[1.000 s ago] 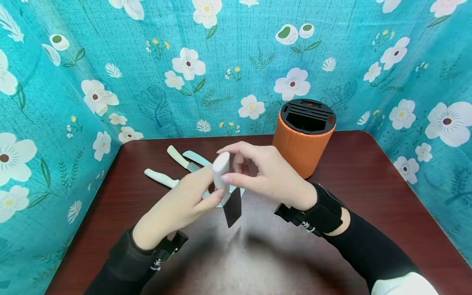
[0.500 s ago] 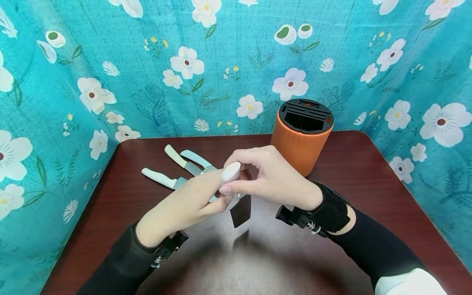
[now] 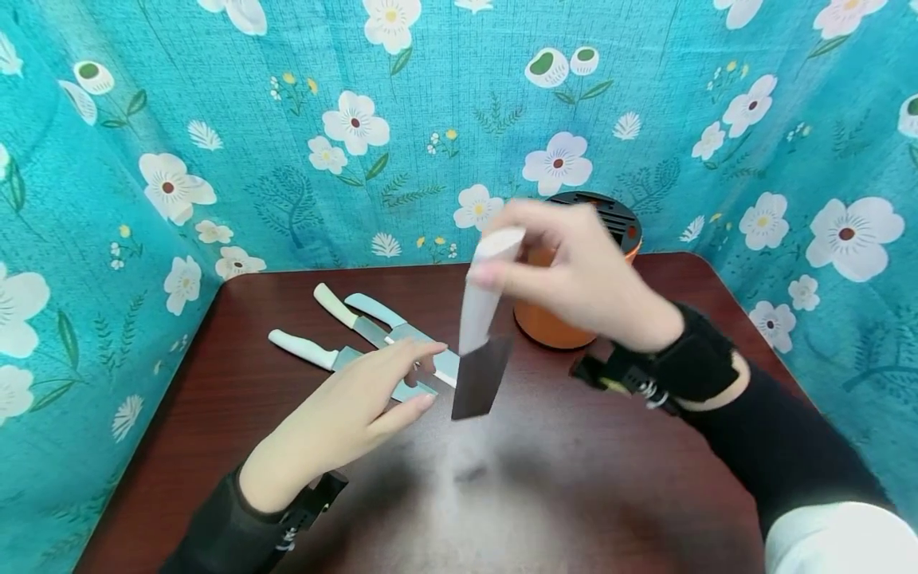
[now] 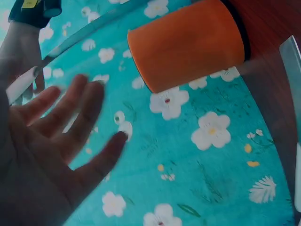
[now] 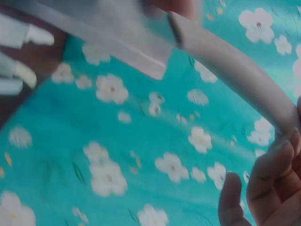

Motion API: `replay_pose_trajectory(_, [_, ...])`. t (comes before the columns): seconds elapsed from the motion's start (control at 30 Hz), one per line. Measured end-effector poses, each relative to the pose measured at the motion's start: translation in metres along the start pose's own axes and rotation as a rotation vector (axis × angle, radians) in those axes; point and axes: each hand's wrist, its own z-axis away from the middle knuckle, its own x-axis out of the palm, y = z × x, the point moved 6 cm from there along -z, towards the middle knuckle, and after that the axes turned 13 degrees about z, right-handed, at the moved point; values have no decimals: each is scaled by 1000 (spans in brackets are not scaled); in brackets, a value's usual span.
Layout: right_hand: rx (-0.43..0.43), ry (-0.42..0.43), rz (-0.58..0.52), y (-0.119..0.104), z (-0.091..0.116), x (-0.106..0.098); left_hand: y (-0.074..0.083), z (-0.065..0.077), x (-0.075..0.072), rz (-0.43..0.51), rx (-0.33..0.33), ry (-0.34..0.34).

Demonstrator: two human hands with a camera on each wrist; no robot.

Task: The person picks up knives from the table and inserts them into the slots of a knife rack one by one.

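By the end of its white handle, my right hand [image 3: 584, 275] pinches a kitchen knife [image 3: 479, 319] between thumb and fingers. Its broad blade [image 3: 480, 381] hangs downward above the table; in the right wrist view the pale handle [image 5: 235, 70] curves away from the blade. My left hand [image 3: 333, 418] is apart from this knife, fingers spread, over several knives on the table, partly covering their blades. The left wrist view shows that hand [image 4: 56, 146] holding nothing. Behind my right hand stands an orange knife block [image 3: 551, 328] with a slotted black top [image 3: 610, 214], partly hidden.
At the left lie a white-handled knife [image 3: 304, 348], a cream-handled knife [image 3: 335, 305] and a light-blue-handled knife [image 3: 376, 309], blades toward the middle. A flowered turquoise cloth [image 3: 430, 104] hangs behind the dark red table [image 3: 237, 351].
The knife was between both hands. My left hand has come off it, and my right hand has raised it and carried it right, toward the orange knife block.
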Motion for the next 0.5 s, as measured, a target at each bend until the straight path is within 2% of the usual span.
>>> replay_pose_trajectory(0.2, [63, 242, 46, 20, -32, -70, -31, 17, 8, -71, -154, -9])
replay_pose_trajectory(0.27, [94, 314, 41, 31, -42, -93, -43, 25, 13, -65, -219, -8])
replay_pose_trajectory(0.37, [194, 407, 32, 51, -56, -124, -61, 39, 21, -39, -310, 15])
replay_pose_trajectory(0.5, [310, 488, 122, 79, -72, -155, -79, 54, 28, 18, -404, 57])
